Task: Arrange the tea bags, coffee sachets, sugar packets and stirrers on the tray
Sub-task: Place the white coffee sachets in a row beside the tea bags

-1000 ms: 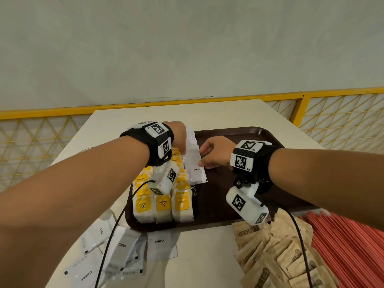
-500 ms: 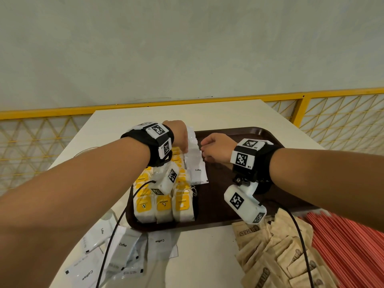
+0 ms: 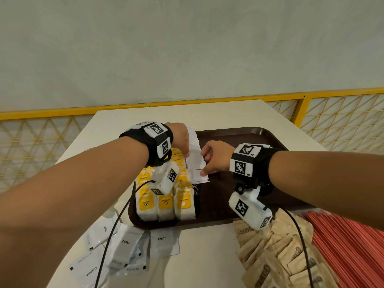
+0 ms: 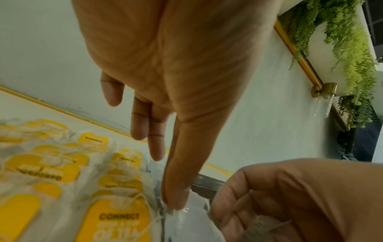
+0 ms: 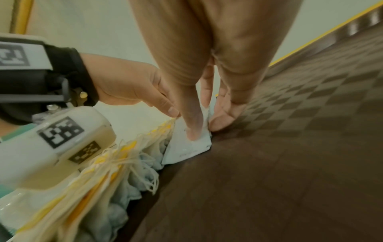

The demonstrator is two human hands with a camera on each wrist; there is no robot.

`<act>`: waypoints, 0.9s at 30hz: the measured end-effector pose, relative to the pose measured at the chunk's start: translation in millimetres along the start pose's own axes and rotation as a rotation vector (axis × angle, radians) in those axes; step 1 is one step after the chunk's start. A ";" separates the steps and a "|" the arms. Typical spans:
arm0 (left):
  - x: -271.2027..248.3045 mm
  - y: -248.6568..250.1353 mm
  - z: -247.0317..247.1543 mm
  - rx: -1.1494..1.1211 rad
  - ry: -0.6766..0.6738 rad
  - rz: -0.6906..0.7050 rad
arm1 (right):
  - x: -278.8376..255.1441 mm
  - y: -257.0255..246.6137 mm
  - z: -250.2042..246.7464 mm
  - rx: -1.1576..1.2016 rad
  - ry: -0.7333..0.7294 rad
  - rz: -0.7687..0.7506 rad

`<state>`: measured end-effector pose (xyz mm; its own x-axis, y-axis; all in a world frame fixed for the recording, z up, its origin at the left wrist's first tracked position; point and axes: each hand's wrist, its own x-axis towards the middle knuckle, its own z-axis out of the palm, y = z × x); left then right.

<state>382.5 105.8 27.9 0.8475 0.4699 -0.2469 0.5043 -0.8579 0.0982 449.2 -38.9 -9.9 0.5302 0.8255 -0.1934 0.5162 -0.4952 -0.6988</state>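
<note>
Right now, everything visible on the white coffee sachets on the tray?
The white coffee sachets are flat, glossy white packets, the front one printed "Coffee" with a small code line below. They form an overlapping row on the dark brown plastic tray, just right of the yellow-tagged tea bags. The left hand touches the row's left edge with a straight thumb; the right hand presses the front sachet with its thumb, fingers behind.
</note>
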 end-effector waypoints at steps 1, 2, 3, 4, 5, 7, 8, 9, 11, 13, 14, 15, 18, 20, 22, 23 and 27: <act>0.1 0.4 -0.4 0.006 0.003 -0.002 | 1.1 -0.1 0.2 -0.007 0.002 0.002; -0.2 0.9 -0.7 0.014 0.009 0.000 | 2.0 0.1 0.1 -0.014 0.003 0.000; -0.6 1.6 -1.2 0.023 0.014 0.002 | 2.8 0.2 0.0 -0.017 0.004 -0.003; -1.4 2.4 -1.6 0.034 0.019 0.004 | 3.3 0.3 -0.2 -0.016 0.005 -0.008; -2.0 3.2 -1.9 0.045 0.020 0.006 | 4.0 0.4 -0.5 -0.013 0.006 -0.009; -2.6 4.4 -2.0 0.066 0.021 0.004 | 5.6 0.7 -1.2 0.002 0.008 -0.007; -2.8 4.9 -1.8 0.073 0.019 0.003 | 6.1 0.8 -1.3 0.014 0.008 -0.005; -2.7 5.2 -1.5 0.077 0.017 0.003 | 6.8 0.8 -1.3 0.026 0.006 -0.001; -2.3 5.4 -0.5 0.083 0.014 0.007 | 7.5 1.6 -1.1 0.044 -0.002 0.007; -1.8 6.0 0.0 0.094 0.017 0.009 | 8.5 3.0 -1.3 0.078 -0.004 0.016; -1.7 6.6 0.2 0.100 0.019 0.009 | 9.0 3.6 -1.5 0.104 -0.002 0.023; -1.6 7.0 0.4 0.105 0.021 0.006 | 10.0 3.6 -1.4 0.129 0.003 0.030; -0.8 6.7 1.5 0.119 0.028 0.000 | 13.4 2.7 -1.0 0.151 0.027 0.036; 1.1 5.1 3.4 0.121 0.027 -0.004 | 15.0 2.3 -0.4 0.172 0.034 0.034; 1.9 3.6 5.1 0.113 0.032 -0.009 | 16.2 2.8 0.0 0.194 0.036 0.032; 2.1 3.0 5.5 0.107 0.038 -0.011 | 16.3 2.7 -0.2 0.205 0.038 0.031; 1.2 0.0 4.3 0.048 0.059 -0.006 | 15.0 1.5 -2.6 0.248 0.048 0.060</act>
<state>382.8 105.5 23.4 0.8536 0.4851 -0.1897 0.5019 -0.8634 0.0507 459.7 -27.9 -12.1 0.5891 0.7801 -0.2109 0.3052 -0.4565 -0.8358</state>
